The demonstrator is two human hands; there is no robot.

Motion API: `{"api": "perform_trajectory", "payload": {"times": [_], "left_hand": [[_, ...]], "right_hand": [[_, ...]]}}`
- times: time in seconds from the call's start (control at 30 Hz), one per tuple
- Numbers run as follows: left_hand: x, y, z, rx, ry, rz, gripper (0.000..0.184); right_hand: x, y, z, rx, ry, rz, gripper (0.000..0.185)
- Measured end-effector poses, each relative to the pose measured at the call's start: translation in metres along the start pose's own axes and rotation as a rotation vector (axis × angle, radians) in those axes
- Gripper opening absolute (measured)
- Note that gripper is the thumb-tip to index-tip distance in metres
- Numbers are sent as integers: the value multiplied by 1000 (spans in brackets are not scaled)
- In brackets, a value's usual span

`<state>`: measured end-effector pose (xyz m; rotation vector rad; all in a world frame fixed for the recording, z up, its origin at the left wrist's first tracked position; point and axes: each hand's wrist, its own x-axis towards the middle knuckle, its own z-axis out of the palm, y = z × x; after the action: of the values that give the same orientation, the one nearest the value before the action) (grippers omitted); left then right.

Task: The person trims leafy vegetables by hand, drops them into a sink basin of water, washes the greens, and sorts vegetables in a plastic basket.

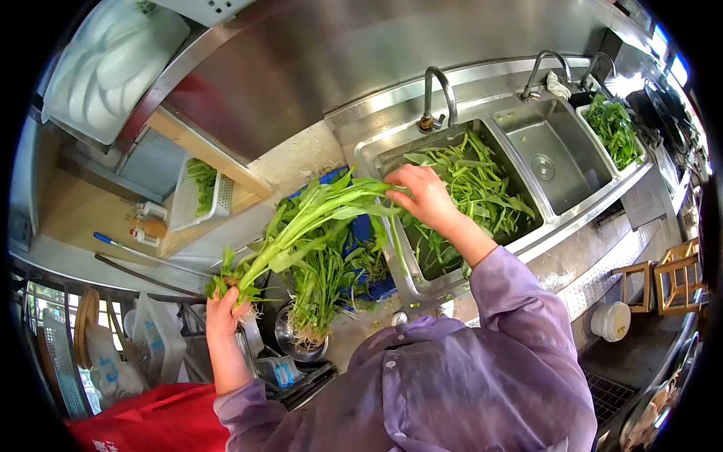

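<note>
Hands [226,311] [425,197] apart, gripping greens [312,215] | steel counter [557,260], sinks [467,200] [553,151] beside metal wall [316,68]

Red cloth [162,416]: white lettering at the view's bottom edge, cut off, unreadable
White tub [608,322]: small mark on lid, too small to read

The bunch of greens [316,218] spans from the left hand [222,309] to the right hand [428,197]. Just right of the right grip, cut stems [489,188] lie in the near basin [369,162], a faucet [439,98] ahead. Farther right come the second basin [553,151], then a tray [642,156] holding leaves [611,129]. Between the grips, loose greens [312,290] lie below the bunch, partly over a bowl [286,339]. Ahead of the left grip sits a basket [224,197] with greens inside.
</note>
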<state>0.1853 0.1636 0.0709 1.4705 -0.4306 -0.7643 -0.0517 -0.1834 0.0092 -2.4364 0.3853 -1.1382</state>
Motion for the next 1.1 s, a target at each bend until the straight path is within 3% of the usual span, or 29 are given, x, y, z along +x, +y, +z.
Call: {"api": "perform_trajectory", "payload": {"times": [0.2, 0.3, 0.43, 0.5, 0.57, 0.6, 0.63, 0.7, 0.83, 0.9, 0.97, 1.1], "left_hand": [[31, -23, 28, -169, -255, -66, 19], [39, -33, 43, -147, -234, -110, 17], [44, -47, 71, -65, -273, -166, 18], [44, -61, 88, 84, -139, -232, 19], [49, -90, 83, 12, -120, -238, 20], [48, -94, 85, 14, -132, -244, 20], [46, -98, 87, -12, -177, -287, 20], [45, -101, 90, -32, -223, -340, 20], [49, -103, 93, 28, -220, -381, 21], [52, -98, 97, 32, -236, -399, 23], [57, -95, 97, 33, -250, -398, 23], [64, -96, 90, 142, -197, -356, 22]], "right_hand": [[-26, 15, -5, 105, 10, 185, 16], [-35, 27, -14, 2, 62, 176, 14], [-56, 55, -17, 144, 125, 294, 10], [-77, 85, -11, 364, 160, 543, 10], [-97, 129, -11, 576, 431, 960, 13], [-115, 160, -15, 541, 482, 959, 15], [-122, 166, -29, 212, 302, 1020, 14], [-129, 167, -28, -170, 234, 664, 17], [-95, 119, -17, 74, -109, 394, 21], [-89, 112, -3, 125, -171, 267, 23], [-88, 110, 0, 336, -455, 612, 26], [-92, 116, -7, 545, -709, 621, 31]]}}
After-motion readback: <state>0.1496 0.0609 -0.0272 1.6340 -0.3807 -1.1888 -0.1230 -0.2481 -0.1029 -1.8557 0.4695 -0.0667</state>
